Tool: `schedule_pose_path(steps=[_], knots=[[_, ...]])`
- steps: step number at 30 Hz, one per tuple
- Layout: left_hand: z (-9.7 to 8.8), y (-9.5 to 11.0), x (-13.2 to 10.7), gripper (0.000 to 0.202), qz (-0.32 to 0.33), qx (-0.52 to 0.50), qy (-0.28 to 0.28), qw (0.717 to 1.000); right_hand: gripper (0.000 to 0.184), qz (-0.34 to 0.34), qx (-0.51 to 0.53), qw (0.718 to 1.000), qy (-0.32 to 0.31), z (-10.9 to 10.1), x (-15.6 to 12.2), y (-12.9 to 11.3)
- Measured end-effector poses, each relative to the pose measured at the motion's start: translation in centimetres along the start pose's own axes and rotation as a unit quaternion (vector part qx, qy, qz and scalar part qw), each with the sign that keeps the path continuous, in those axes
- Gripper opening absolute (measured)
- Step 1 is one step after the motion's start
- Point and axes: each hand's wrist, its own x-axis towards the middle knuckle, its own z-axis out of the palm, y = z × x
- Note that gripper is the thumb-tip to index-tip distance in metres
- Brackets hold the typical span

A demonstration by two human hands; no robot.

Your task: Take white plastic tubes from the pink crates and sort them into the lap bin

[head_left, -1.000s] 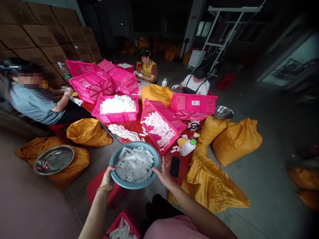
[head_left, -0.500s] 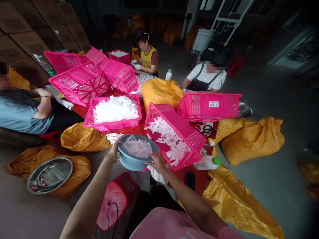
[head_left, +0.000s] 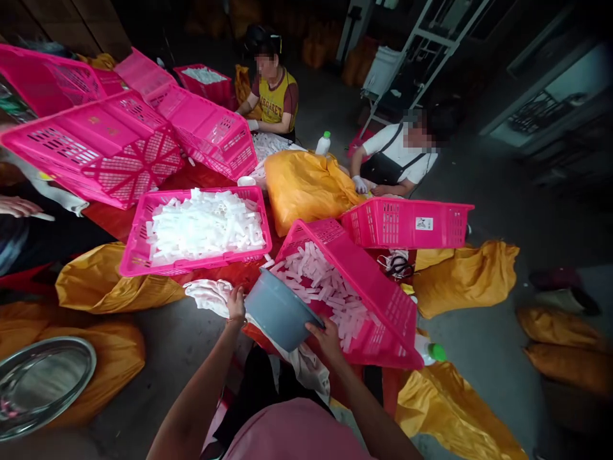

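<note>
Blue-grey plastic basin (head_left: 278, 312) tipped on its side over a tilted pink crate (head_left: 383, 313) of white plastic pieces (head_left: 318, 281) | my left hand (head_left: 234, 305) closed on the basin's rim | my right hand (head_left: 326, 338) gripping the opposite rim | white cloth (head_left: 208, 297) just beside my left wrist, on the red table (head_left: 110, 220)

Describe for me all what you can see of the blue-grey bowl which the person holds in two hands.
The round blue-grey bowl looks like smooth plastic, with a plain rim. It is tipped steeply on its side, beside the tilted pink crate, so its inside is hidden. The left hand grips one side and the right hand grips the other.
</note>
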Motion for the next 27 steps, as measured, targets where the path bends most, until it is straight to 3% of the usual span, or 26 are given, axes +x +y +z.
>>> schedule_pose_path(steps=[4, 6, 12, 15, 20, 27], knots=[[2.9, -1.4, 4.1, 0.032, 0.082, 0.089, -0.037, 0.992, 0.034, 0.074, 0.037, 0.994, 0.067, -2.0, 0.0, -0.1], [3.5, -2.4, 4.7, 0.038, 0.118, 0.128, -0.061, 0.983, 0.039, 0.108, 0.058, 0.988, 0.094, -2.7, 0.5, 0.1], [2.9, -6.1, 0.7, 0.062, 0.213, 0.217, -0.222, 0.926, 0.047, 0.176, 0.105, 0.967, 0.149, -3.9, 2.1, 1.1], [2.4, -7.0, -0.4, 0.078, 0.229, 0.250, -0.273, 0.900, 0.049, 0.188, 0.128, 0.961, 0.158, -4.3, 2.7, 1.3], [3.0, -6.9, -1.2, 0.097, 0.241, 0.278, -0.299, 0.880, 0.058, 0.209, 0.170, 0.947, 0.173, -4.7, 4.3, 1.9], [6.4, -6.7, -3.7, 0.065, 0.235, 0.284, -0.270, 0.890, 0.063, 0.227, 0.206, 0.937, 0.168, -5.5, 5.5, 3.0]])
